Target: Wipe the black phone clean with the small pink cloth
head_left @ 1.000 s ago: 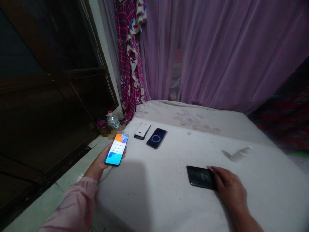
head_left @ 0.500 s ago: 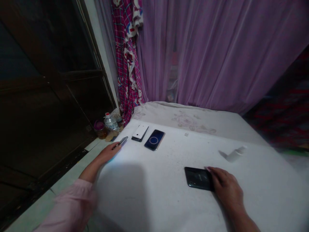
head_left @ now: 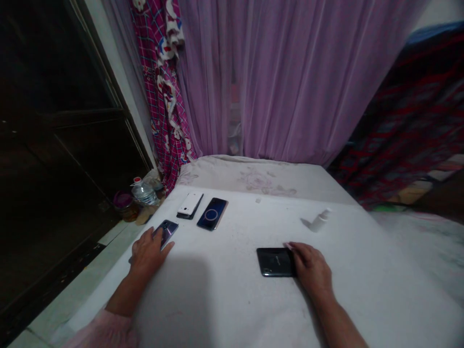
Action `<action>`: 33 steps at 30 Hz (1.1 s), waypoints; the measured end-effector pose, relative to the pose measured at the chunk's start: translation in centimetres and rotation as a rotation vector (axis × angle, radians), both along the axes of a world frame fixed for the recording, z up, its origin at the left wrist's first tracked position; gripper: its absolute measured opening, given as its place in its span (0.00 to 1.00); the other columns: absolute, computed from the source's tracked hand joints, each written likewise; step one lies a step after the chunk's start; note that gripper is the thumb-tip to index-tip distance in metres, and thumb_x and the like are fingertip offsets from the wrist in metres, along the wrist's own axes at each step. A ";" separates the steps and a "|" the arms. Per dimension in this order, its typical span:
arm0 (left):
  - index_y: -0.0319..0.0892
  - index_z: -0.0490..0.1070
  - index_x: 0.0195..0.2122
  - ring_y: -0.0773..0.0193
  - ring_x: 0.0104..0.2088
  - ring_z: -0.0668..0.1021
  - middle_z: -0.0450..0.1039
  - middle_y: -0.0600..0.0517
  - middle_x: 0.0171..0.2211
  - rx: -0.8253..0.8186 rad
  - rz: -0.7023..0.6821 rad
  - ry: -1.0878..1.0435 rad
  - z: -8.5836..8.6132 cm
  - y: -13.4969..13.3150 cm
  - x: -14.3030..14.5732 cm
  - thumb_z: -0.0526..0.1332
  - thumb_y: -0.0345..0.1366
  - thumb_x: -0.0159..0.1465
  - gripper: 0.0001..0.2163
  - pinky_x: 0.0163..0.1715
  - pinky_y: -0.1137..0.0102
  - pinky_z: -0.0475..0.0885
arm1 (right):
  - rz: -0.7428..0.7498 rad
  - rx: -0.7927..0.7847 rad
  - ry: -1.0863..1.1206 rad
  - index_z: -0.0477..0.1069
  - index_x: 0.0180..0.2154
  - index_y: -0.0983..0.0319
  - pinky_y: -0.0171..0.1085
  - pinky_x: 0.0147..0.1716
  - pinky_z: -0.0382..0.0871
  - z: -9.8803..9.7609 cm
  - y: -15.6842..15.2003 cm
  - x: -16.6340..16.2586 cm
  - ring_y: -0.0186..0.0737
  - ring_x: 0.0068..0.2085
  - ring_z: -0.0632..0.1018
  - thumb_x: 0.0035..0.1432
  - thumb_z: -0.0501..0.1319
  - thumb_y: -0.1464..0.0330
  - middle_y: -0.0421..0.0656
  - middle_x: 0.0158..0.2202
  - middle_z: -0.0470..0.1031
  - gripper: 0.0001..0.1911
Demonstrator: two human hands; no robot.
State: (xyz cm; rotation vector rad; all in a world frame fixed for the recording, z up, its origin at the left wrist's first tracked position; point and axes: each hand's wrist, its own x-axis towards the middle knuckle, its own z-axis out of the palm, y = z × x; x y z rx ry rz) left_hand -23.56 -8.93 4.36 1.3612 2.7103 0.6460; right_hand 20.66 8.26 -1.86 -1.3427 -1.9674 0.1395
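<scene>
My left hand [head_left: 147, 251] lies palm down on a dark phone [head_left: 167, 230] that rests back side up near the left edge of the white bed sheet [head_left: 232, 295]; its fingers cover the phone's lower part. My right hand [head_left: 311, 267] rests with fingers on the right end of a black phone [head_left: 272, 261] lying flat in the middle of the sheet. Further back lie a white phone [head_left: 190, 205] and a dark phone with a ring on it [head_left: 212, 213], side by side.
A small white spray bottle [head_left: 320, 220] lies on the sheet to the right. Purple curtains [head_left: 290, 82] hang behind the bed. A water bottle [head_left: 144, 193] and a jar [head_left: 125, 204] stand on the floor at the left, by a dark wooden cabinet [head_left: 54, 135].
My left hand turned the lit phone over and laid it face down on the sheet, then settled on top of it. The right hand stayed on the black phone. The camera view shifted right.
</scene>
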 end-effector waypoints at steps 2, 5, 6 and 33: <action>0.43 0.71 0.53 0.34 0.62 0.61 0.64 0.35 0.60 0.148 -0.123 -0.024 -0.6 1.1 3.2 0.63 0.50 0.56 0.26 0.61 0.45 0.47 | -0.016 0.013 0.017 0.79 0.41 0.60 0.44 0.42 0.70 0.3 -0.2 -0.2 0.47 0.40 0.77 0.62 0.50 0.60 0.48 0.39 0.80 0.20; 0.44 0.72 0.53 0.38 0.59 0.67 0.70 0.36 0.56 0.264 -0.460 -0.172 -2.0 3.9 10.4 0.64 0.51 0.57 0.25 0.63 0.48 0.47 | -0.014 0.015 0.013 0.79 0.40 0.60 0.44 0.42 0.70 0.7 -0.4 -0.5 0.46 0.41 0.76 0.63 0.50 0.61 0.48 0.40 0.80 0.20; 0.45 0.70 0.56 0.38 0.59 0.67 0.69 0.37 0.57 0.257 -0.563 -0.188 -2.5 4.9 12.9 0.65 0.51 0.57 0.27 0.63 0.48 0.47 | -0.010 0.018 0.008 0.79 0.40 0.60 0.43 0.43 0.70 0.8 -0.4 -0.6 0.46 0.41 0.76 0.63 0.50 0.62 0.48 0.40 0.80 0.19; 0.43 0.66 0.59 0.42 0.59 0.68 0.69 0.38 0.57 0.215 -0.852 -0.067 -6.0 9.8 22.3 0.65 0.50 0.58 0.29 0.62 0.45 0.49 | -0.065 -0.056 -0.179 0.78 0.41 0.57 0.39 0.40 0.62 2.5 -0.2 2.0 0.44 0.40 0.74 0.64 0.56 0.71 0.43 0.39 0.81 0.12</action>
